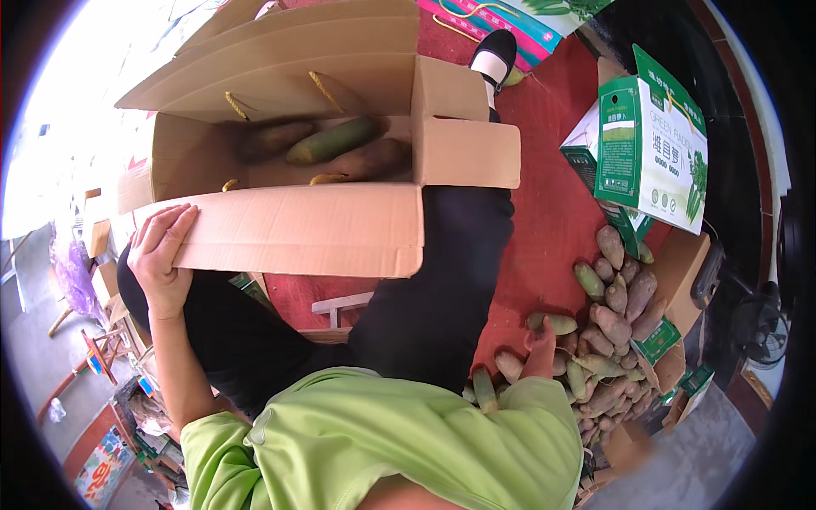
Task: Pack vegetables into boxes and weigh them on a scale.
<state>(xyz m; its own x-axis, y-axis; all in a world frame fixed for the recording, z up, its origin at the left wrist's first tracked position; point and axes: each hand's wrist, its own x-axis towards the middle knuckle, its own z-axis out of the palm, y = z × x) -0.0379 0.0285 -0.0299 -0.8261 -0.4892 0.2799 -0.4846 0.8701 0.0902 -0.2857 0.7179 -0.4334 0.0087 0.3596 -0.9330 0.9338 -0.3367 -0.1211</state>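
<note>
An open cardboard carton [297, 229] rests across my lap. My left hand [166, 246] grips the near flap at its left corner, fingers folded over the edge. Inside the carton lie a green radish [333, 140] and two duller, brownish ones, one [370, 159] nearer and one [276, 138] farther left in shadow. My right hand [541, 342] is down at my right side, at the edge of a radish heap [608, 374]. Its fingers close on a single radish [557, 324], green with a pale end; part of the grip is hidden.
A white and green printed carton [659, 144] stands right of the red carpet [548, 221]. An open brown box [676, 280] lies beside the heap. Pink and blue boxes [510, 30] lie ahead by my foot. A fan [761, 331] stands far right; purple plastic [75, 268] hangs left.
</note>
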